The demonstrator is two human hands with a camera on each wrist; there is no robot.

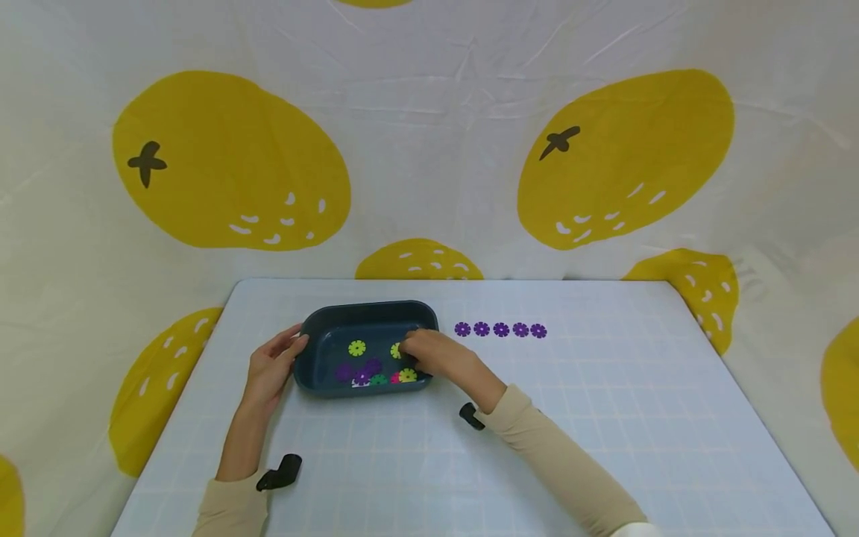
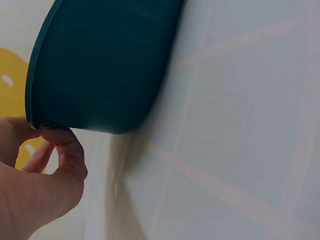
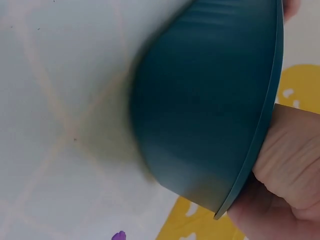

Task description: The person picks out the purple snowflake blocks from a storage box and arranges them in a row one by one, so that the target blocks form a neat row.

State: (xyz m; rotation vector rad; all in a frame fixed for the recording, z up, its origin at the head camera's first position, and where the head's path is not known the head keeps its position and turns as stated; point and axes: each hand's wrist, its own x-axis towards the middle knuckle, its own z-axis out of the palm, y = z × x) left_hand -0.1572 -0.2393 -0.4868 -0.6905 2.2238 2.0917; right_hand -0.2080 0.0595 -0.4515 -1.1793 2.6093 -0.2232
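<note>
Your left grip (image 1: 271,368) pinches a smooth, round-cornered tray (image 1: 362,316) near the tabletop's (image 1: 604,418) far edge; right grip (image 1: 439,353), closure indiscernible, among notched discs (image 1: 357,348).

tray (image 1: 321,347): looks like plastic, smooth outer wall by the left fingers (image 1: 292,349), soft sheen inside, short of the right fingers (image 1: 419,344)
loose discs (image 1: 357,348): plastic-looking, left of and below the right fingers
disc row (image 1: 501,330): same plastic look, beyond the right fingers
tabletop (image 1: 604,432): smooth, mostly matt, under both sets of fingers
backdrop (image 1: 429,164): creased sheet, faint sheen, behind the fingers
sleeve (image 1: 567,462): matt cloth, behind the right fingers
</note>
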